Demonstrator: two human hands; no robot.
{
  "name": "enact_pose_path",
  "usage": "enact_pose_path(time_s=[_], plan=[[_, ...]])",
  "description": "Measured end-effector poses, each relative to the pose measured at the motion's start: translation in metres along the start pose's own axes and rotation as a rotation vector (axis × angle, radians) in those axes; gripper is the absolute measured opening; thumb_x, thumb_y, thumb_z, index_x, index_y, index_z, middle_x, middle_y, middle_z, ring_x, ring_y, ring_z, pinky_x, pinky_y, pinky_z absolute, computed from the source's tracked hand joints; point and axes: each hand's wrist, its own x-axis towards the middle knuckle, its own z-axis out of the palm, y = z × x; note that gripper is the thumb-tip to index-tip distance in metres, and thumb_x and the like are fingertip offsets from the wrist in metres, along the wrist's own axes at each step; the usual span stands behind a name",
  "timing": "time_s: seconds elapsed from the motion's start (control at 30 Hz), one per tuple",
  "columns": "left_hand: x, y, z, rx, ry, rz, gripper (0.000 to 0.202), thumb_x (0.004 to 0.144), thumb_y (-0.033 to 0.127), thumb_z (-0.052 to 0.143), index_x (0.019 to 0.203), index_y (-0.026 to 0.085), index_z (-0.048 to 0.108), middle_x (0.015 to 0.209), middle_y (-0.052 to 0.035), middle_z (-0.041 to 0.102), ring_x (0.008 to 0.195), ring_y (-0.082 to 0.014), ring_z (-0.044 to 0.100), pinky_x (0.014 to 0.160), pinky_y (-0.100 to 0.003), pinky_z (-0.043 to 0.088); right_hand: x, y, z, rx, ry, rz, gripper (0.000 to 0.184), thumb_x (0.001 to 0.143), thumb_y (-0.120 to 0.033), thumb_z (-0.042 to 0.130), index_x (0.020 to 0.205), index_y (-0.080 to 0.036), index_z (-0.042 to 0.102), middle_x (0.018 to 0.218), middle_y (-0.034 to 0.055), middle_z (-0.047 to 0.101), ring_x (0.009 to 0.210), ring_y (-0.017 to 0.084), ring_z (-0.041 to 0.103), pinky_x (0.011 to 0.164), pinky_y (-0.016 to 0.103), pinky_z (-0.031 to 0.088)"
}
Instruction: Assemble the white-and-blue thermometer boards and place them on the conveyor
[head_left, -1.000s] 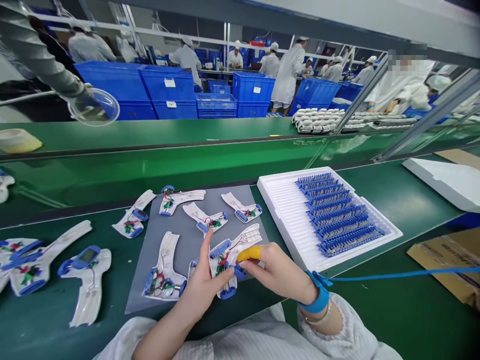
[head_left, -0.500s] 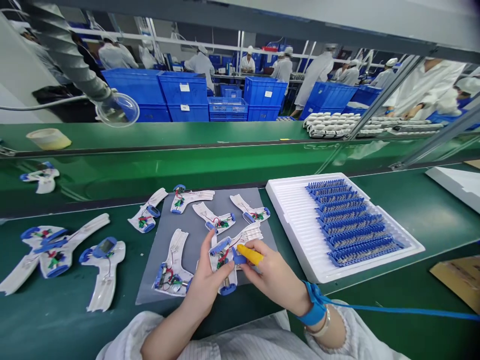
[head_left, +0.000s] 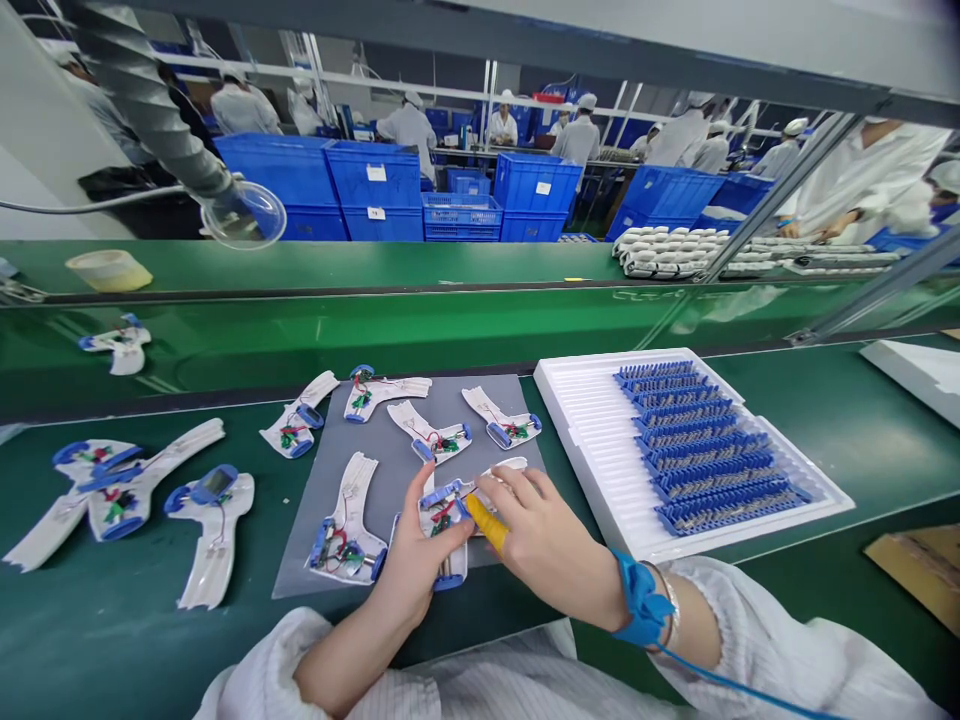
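Observation:
My left hand (head_left: 412, 545) grips the edge of a white gun-shaped housing half (head_left: 448, 570) with blue ends, a green circuit board and red wires, like those of a handheld thermometer. My right hand (head_left: 536, 535), with yellow covers on its fingertips and a blue strap at the wrist, bends over the same housing. Its fingers are closed at the upper right of the circuit board and hide what they hold there. Around the hands, similar housings lie on a grey mat (head_left: 315, 540): one housing (head_left: 352, 530) is left of my left hand, another (head_left: 431, 435) just beyond it.
A white foam tray (head_left: 585, 440) with rows of blue parts (head_left: 690, 450) stands on the right. More housings (head_left: 214, 530) lie at the left. Behind a raised green ledge (head_left: 420, 265) are blue crates (head_left: 375, 185) and several people in white. A duct (head_left: 150, 110) hangs at upper left.
My right hand has turned and its fingers now cover the blue piece it pinched before. The left hand keeps its grip on the housing. The view has shifted slightly.

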Motion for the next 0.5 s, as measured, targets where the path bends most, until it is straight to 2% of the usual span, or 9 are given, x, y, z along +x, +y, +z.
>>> enact_pose_path(time_s=[0.07,0.13,0.17,0.2,0.27,0.33,0.4,0.43,0.5], plan=[[-0.002,0.008,-0.001,-0.005,-0.014,-0.010,0.088,0.052,0.024,0.076,0.130,0.026,0.033,0.099,-0.0038,0.066,0.086,-0.0216,0.064,0.079,-0.035,0.050,0.002,0.009,-0.012,0.066,0.041,-0.026,0.032,0.083,-0.026,0.055,0.114,-0.019,0.056,0.140,0.0119,0.031,0.129,0.036,0.021,0.097,0.058,0.027],[-0.005,0.018,-0.003,0.017,-0.023,0.004,0.087,0.051,0.025,0.076,0.127,0.027,0.036,0.098,-0.0032,0.066,0.081,-0.0212,0.064,0.073,-0.033,0.052,0.007,0.021,-0.025,0.211,0.084,0.007,0.043,0.083,-0.034,0.053,0.124,-0.020,0.048,0.144,0.0127,0.022,0.131,0.036,0.015,0.099,0.058,0.024],[-0.006,0.022,-0.003,0.030,-0.021,0.019,0.086,0.050,0.025,0.076,0.127,0.027,0.036,0.099,-0.0031,0.066,0.081,-0.0211,0.064,0.072,-0.032,0.051,0.010,0.029,-0.031,0.300,0.080,0.048,0.046,0.085,-0.035,0.051,0.127,-0.018,0.045,0.142,0.0146,0.026,0.129,0.034,0.023,0.098,0.054,0.029],[-0.007,0.025,-0.004,0.042,-0.019,0.034,0.086,0.050,0.026,0.076,0.126,0.027,0.036,0.099,-0.0032,0.066,0.083,-0.0211,0.064,0.073,-0.031,0.051,0.015,0.036,-0.034,0.398,0.041,0.091,0.046,0.087,-0.035,0.047,0.129,-0.016,0.043,0.134,0.0162,0.038,0.122,0.031,0.037,0.094,0.049,0.037],[-0.005,0.028,-0.004,0.066,-0.017,0.062,0.085,0.051,0.028,0.076,0.126,0.026,0.035,0.102,-0.0039,0.065,0.088,-0.0211,0.063,0.078,-0.031,0.049,0.027,0.052,-0.036,0.618,-0.143,0.144,0.042,0.089,-0.034,0.043,0.125,-0.014,0.047,0.102,0.0122,0.062,0.088,0.022,0.060,0.073,0.034,0.049],[0.000,0.027,-0.005,0.103,-0.018,0.105,0.085,0.055,0.032,0.075,0.128,0.027,0.031,0.109,-0.0057,0.062,0.096,-0.0213,0.060,0.086,-0.034,0.046,0.042,0.069,-0.029,0.855,-0.285,0.191,0.035,0.087,-0.034,0.046,0.114,-0.014,0.057,0.073,0.0032,0.063,0.057,0.014,0.058,0.053,0.024,0.047],[0.007,0.026,-0.008,0.170,-0.006,0.177,0.085,0.063,0.037,0.070,0.132,0.027,0.022,0.122,-0.0096,0.053,0.107,-0.0225,0.055,0.092,-0.037,0.041,0.063,0.092,-0.017,1.045,-0.236,0.323,0.027,0.082,-0.032,0.055,0.099,-0.013,0.063,0.063,-0.0009,0.058,0.046,0.009,0.050,0.045,0.019,0.041],[0.011,0.027,-0.010,0.220,-0.002,0.223,0.082,0.068,0.039,0.066,0.133,0.027,0.018,0.129,-0.0116,0.046,0.113,-0.0231,0.050,0.095,-0.039,0.039,0.074,0.105,-0.010,1.110,-0.155,0.424,0.022,0.080,-0.029,0.059,0.093,-0.012,0.065,0.060,-0.0019,0.056,0.044,0.007,0.047,0.043,0.018,0.038],[0.014,0.031,-0.012,0.379,-0.037,0.331,0.069,0.076,0.040,0.057,0.133,0.025,0.020,0.137,-0.0133,0.034,0.122,-0.0236,0.041,0.099,-0.041,0.034,0.098,0.133,0.004,1.128,-0.008,0.578,0.018,0.084,-0.024,0.054,0.086,-0.009,0.063,0.058,-0.0023,0.053,0.044,0.005,0.043,0.043,0.016,0.036]])
